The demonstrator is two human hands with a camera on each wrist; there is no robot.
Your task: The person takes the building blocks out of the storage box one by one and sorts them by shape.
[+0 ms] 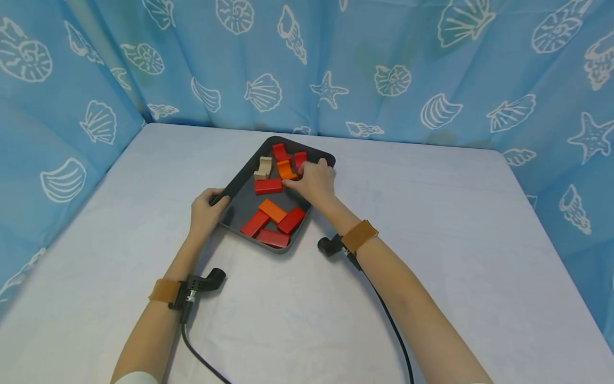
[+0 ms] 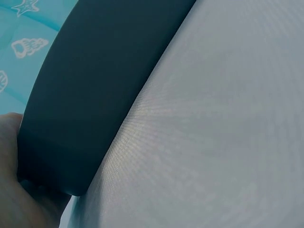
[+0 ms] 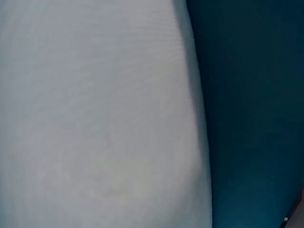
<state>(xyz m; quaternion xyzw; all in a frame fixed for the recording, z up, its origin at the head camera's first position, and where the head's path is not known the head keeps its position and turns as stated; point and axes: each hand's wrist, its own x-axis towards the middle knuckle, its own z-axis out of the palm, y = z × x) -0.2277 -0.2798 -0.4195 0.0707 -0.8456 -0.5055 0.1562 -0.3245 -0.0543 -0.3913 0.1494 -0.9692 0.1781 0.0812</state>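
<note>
A dark grey tray (image 1: 242, 207) sits askew on the white-covered table, its outer wall (image 2: 90, 95) large in the left wrist view. My left hand (image 1: 205, 210) grips its left rim, thumb on the near side. Over the right part of the tray is my right hand (image 1: 316, 184), its thumb by the end of a red block (image 1: 267, 186) and its fingers bent near an orange curved block (image 1: 286, 170) and another red block (image 1: 299, 159). Whether it pinches a block is hidden. The right wrist view shows mostly the tray's side (image 3: 251, 114) and tablecloth.
In the tray's near part lie several red blocks (image 1: 273, 238) and a flat orange block (image 1: 273, 211). A cream curved block (image 1: 263, 167) and a red block (image 1: 280, 151) lie farther back. A blue shell-patterned curtain (image 1: 364, 69) hangs behind the table (image 1: 431, 240).
</note>
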